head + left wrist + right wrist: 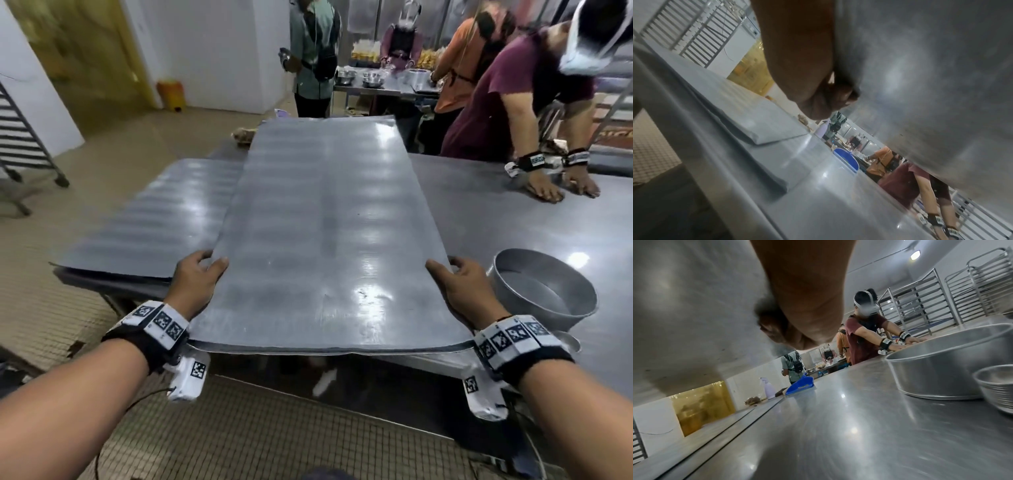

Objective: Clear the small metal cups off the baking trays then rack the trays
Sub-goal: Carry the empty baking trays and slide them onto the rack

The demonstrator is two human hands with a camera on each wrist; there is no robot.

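Observation:
A large flat metal baking tray (322, 219) is lifted above the steel table (513, 219), with nothing on its top. My left hand (195, 277) grips its left edge, thumb on top and fingers curled underneath (840, 95). My right hand (459, 284) grips the right edge the same way, fingers under the tray (772, 324). The tray's underside (931, 81) fills both wrist views. A second tray stack (147, 219) lies flat on the table at the left. One small ribbed metal cup (996, 387) stands on the table beside a round pan.
A round metal pan (544, 287) sits right of my right hand. A person in maroon (513, 102) leans on the table's far right. Tray racks stand at the far left (20, 137) and behind that person (920, 305). A blue scoop (799, 386) lies farther along the table.

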